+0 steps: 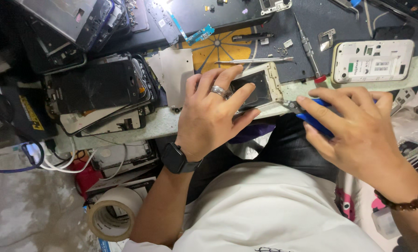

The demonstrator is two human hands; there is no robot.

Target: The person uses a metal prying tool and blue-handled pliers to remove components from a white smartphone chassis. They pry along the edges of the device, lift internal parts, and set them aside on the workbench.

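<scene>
Cracked black screen (94,86) far left; white labelled phone back (372,60) right

Glossy black glass fills the cream plastic phone frame (258,86); the pliers (311,117) have smooth blue plastic handles.
</scene>
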